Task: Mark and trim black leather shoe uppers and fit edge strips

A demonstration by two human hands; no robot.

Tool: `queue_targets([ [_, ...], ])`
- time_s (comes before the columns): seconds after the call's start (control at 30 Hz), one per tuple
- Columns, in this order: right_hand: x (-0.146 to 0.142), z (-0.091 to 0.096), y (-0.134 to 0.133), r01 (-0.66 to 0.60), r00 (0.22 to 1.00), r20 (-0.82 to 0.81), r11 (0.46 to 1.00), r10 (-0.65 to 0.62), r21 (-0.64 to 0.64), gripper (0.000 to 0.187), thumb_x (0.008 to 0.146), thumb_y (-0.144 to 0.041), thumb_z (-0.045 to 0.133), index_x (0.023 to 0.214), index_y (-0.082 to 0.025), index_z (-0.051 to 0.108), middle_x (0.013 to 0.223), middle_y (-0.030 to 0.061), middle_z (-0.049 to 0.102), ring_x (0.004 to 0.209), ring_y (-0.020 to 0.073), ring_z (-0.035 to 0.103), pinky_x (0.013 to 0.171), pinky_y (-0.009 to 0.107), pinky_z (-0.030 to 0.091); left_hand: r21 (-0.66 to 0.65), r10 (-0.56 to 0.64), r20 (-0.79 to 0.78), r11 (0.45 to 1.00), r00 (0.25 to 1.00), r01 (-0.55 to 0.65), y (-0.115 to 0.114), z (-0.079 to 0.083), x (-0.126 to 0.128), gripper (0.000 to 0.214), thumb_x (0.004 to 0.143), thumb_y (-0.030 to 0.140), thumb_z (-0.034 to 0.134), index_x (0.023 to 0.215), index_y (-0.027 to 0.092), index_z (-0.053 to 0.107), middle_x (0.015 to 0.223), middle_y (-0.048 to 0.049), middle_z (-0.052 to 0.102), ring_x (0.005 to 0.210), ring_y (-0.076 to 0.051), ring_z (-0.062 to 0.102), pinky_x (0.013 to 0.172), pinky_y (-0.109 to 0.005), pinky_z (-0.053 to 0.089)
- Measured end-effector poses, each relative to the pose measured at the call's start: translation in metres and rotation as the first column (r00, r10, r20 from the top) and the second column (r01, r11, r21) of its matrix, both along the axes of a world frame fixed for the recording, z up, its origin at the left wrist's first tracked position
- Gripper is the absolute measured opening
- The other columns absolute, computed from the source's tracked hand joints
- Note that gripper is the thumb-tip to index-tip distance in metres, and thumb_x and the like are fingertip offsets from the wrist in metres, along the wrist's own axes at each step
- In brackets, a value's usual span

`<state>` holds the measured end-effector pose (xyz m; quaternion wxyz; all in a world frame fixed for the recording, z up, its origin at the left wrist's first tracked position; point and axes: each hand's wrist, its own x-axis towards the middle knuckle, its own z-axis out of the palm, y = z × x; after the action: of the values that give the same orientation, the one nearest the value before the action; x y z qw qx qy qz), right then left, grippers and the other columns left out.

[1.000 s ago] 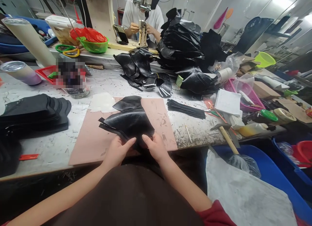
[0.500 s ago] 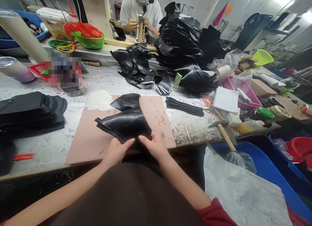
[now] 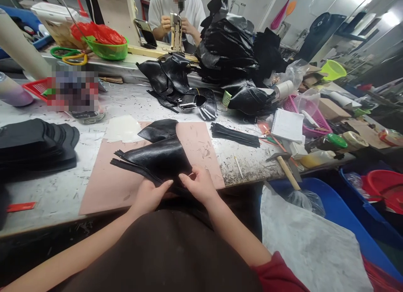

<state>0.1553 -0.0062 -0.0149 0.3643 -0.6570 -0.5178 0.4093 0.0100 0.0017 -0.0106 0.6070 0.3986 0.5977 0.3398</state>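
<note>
A stack of shiny black leather pieces point(image 3: 157, 160) lies on a pink cutting mat point(image 3: 103, 187) at the near edge of the worktable. My left hand point(image 3: 151, 196) pinches the stack's near left edge with its thumb on top. Just to the right, my right hand point(image 3: 198, 184) grips the near edge of the same stack, fingers curled over it. A separate curved black piece point(image 3: 157, 129) rests at the mat's far side.
A bundle of black strips point(image 3: 234, 134), a notebook point(image 3: 286, 125) and a hammer point(image 3: 283, 166) lie to the right. A flat black stack point(image 3: 34, 143) sits left. A heap of black leather point(image 3: 233, 53) stands behind, with another person at a sewing machine point(image 3: 174, 27). Blue bins point(image 3: 330, 216) stand below right.
The leather stack has swung a little to the left under my hands, its far corner fanning out. Both hands keep their hold at the near edge.
</note>
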Motion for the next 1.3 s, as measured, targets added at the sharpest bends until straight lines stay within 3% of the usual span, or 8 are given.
queue_targets([
  [0.1, 0.001, -0.001, 0.001, -0.03, 0.999, -0.013, 0.999, 0.029, -0.033, 0.018, 0.067, -0.033, 0.057, 0.059, -0.018, 0.05, 0.056, 0.0005, 0.055, 0.056, 0.0153, 0.054, 0.051, 0.026, 0.043, -0.015, 0.005, -0.099, 1.0, 0.995, -0.007, 0.003, 0.011, 0.001, 0.016, 0.051, 0.022, 0.074, 0.06, 0.016, 0.062, 0.053, -0.0011, 0.066, 0.064, -0.028, 0.066, 0.053, -0.031, 0.054],
  [0.2, 0.0, -0.005, 0.003, -0.057, 0.993, -0.109, 0.998, 0.052, -0.038, 0.015, 0.067, -0.031, 0.057, 0.065, -0.017, 0.052, 0.061, 0.0007, 0.058, 0.058, 0.015, 0.056, 0.052, 0.026, 0.044, -0.036, 0.053, -0.024, 0.998, 0.998, -0.054, 0.005, 0.016, 0.003, 0.019, 0.051, 0.018, 0.074, 0.065, 0.018, 0.062, 0.056, -0.0015, 0.067, 0.064, -0.028, 0.066, 0.051, -0.03, 0.053],
  [0.43, -0.005, -0.003, 0.002, -0.033, 0.978, -0.206, 0.999, 0.027, -0.022, 0.011, 0.067, -0.029, 0.056, 0.067, -0.018, 0.052, 0.058, -0.002, 0.054, 0.056, 0.014, 0.054, 0.049, 0.025, 0.044, -0.105, 0.054, 0.236, 0.994, 0.97, -0.03, 0.003, 0.001, 0.004, 0.025, 0.052, 0.024, 0.074, 0.073, 0.018, 0.062, 0.056, -0.0006, 0.066, 0.063, -0.027, 0.066, 0.052, -0.033, 0.053],
  [0.6, -0.007, 0.0, 0.002, 0.003, 0.972, -0.236, 1.0, -0.002, 0.004, 0.012, 0.065, -0.027, 0.056, 0.06, -0.018, 0.049, 0.06, -0.0031, 0.048, 0.056, 0.0117, 0.05, 0.05, 0.023, 0.042, -0.136, -0.001, 0.189, 0.99, 0.982, 0.027, 0.005, 0.001, 0.003, 0.028, 0.047, 0.024, 0.079, 0.072, 0.018, 0.066, 0.049, -0.0011, 0.064, 0.062, -0.028, 0.065, 0.048, -0.034, 0.052],
  [0.8, -0.006, 0.0, 0.003, 0.01, 0.964, -0.267, 1.0, -0.003, 0.023, 0.012, 0.065, -0.026, 0.057, 0.06, -0.016, 0.052, 0.069, -0.0014, 0.048, 0.058, 0.0104, 0.05, 0.052, 0.022, 0.043, -0.225, 0.092, 0.316, 0.974, 0.944, -0.019, 0.005, -0.001, 0.007, 0.034, 0.044, 0.022, 0.08, 0.074, 0.015, 0.067, 0.072, -0.0051, 0.072, 0.077, -0.029, 0.066, 0.06, -0.034, 0.056],
  [0.97, 0.001, -0.005, 0.005, -0.017, 0.989, -0.143, 0.998, 0.027, 0.068, 0.018, 0.067, -0.032, 0.06, 0.062, -0.015, 0.059, 0.095, 0.0045, 0.054, 0.063, 0.0105, 0.055, 0.056, 0.023, 0.045, -0.233, 0.085, 0.37, 0.972, 0.925, 0.004, 0.004, 0.003, 0.011, 0.028, 0.046, 0.022, 0.078, 0.07, 0.014, 0.067, 0.071, -0.0068, 0.072, 0.072, -0.03, 0.067, 0.058, -0.038, 0.056],
  [1.2, 0.003, -0.01, 0.002, -0.065, 0.997, 0.045, 0.997, 0.066, -0.03, 0.016, 0.069, -0.033, 0.061, 0.066, -0.017, 0.061, 0.063, 0.0011, 0.06, 0.064, 0.0159, 0.056, 0.057, 0.026, 0.043, -0.151, -0.035, 0.12, 0.987, 0.992, 0.053, 0.013, 0.011, 0.01, 0.02, 0.048, 0.023, 0.077, 0.063, 0.016, 0.067, 0.05, -0.0026, 0.066, 0.068, -0.031, 0.066, 0.055, -0.035, 0.055],
  [1.3, 0.007, -0.006, 0.006, -0.058, 0.972, 0.23, 0.998, 0.049, 0.032, 0.009, 0.071, -0.026, 0.059, 0.066, -0.019, 0.057, 0.067, 0.0011, 0.058, 0.065, 0.0154, 0.053, 0.061, 0.028, 0.041, -0.018, 0.064, 0.062, 0.998, 0.996, -0.063, 0.016, 0.003, 0.013, 0.022, 0.05, 0.023, 0.077, 0.068, 0.018, 0.066, 0.061, -0.0021, 0.069, 0.081, -0.03, 0.065, 0.065, -0.032, 0.055],
])
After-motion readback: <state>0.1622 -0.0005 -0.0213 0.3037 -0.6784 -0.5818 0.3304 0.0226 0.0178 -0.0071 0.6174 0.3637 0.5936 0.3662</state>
